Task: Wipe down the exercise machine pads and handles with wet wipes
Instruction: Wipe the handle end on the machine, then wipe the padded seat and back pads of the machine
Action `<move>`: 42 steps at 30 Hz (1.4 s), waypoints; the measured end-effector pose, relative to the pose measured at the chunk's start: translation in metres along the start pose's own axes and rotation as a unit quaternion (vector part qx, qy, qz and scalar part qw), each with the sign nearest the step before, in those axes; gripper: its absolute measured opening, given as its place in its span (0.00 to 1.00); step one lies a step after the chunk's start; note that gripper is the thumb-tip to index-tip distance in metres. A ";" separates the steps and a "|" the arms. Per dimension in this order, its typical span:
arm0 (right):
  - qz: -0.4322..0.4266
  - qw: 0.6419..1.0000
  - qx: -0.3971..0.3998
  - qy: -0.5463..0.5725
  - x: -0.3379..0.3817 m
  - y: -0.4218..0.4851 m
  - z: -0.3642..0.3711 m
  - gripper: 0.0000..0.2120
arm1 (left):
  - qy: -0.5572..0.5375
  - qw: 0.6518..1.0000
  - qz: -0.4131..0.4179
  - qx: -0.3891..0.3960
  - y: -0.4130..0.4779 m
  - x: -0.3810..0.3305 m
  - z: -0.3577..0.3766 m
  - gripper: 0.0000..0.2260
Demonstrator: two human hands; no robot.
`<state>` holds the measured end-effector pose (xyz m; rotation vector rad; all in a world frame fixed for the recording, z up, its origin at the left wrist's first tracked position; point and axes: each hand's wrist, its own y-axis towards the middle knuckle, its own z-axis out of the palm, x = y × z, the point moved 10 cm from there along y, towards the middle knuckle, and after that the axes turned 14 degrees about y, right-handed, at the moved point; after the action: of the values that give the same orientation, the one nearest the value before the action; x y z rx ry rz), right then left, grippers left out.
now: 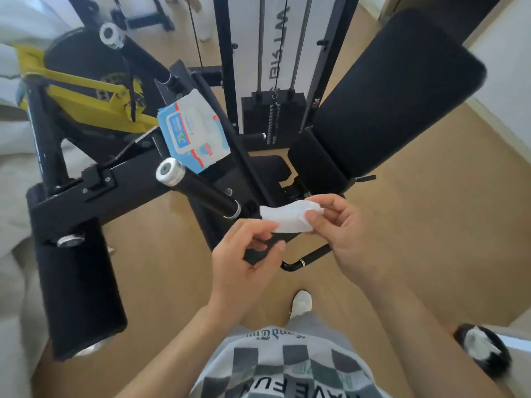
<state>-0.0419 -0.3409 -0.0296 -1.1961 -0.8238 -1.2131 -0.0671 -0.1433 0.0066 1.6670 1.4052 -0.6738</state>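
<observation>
A white wet wipe [287, 218] is stretched between my two hands in front of the black exercise machine. My left hand [247, 254] pinches its lower left end, and my right hand [342, 228] pinches its right end between thumb and fingers. The blue and white wipes pack [192, 130] rests on the machine frame, up and to the left. A black handle with a silver end cap [195, 186] juts out just left of the wipe. The large black back pad [402, 90] stands at the upper right, and a long black arm pad [77, 285] hangs at the lower left.
The weight stack [273, 116] with its cables rises behind the seat. A yellow lever and bracket [94, 96] sit at the upper left. The floor is light wood. My white shoe [301, 303] is below my hands. A black and white object [482, 349] lies at the lower right.
</observation>
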 end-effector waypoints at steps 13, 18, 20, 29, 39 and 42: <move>0.015 0.994 0.103 -0.025 0.031 0.017 -0.068 0.15 | 0.101 0.992 -0.077 -0.015 0.015 -0.055 0.089 0.03; 0.031 0.986 0.135 -0.097 0.029 0.047 -0.068 0.19 | 0.058 0.983 -0.170 -0.037 0.024 -0.033 0.078 0.05; 0.064 0.979 0.164 -0.105 0.024 0.060 -0.059 0.19 | 0.078 0.983 -0.164 -0.025 0.031 -0.032 0.074 0.08; 0.228 0.943 0.233 0.064 0.019 0.091 -0.008 0.12 | 0.051 0.979 -0.179 -0.082 0.071 -0.012 0.049 0.04; 0.240 0.936 0.253 0.057 0.024 0.145 0.007 0.10 | 0.121 0.966 -0.173 -0.146 0.099 -0.013 0.060 0.10; 0.259 0.920 0.289 0.056 0.022 0.163 0.009 0.10 | 0.101 0.968 -0.187 -0.134 0.111 -0.017 0.083 0.08</move>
<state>0.1217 -0.3483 -0.0448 -0.7707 -0.6548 -0.5356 0.0457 -0.2254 0.0064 1.2961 1.8961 -0.4973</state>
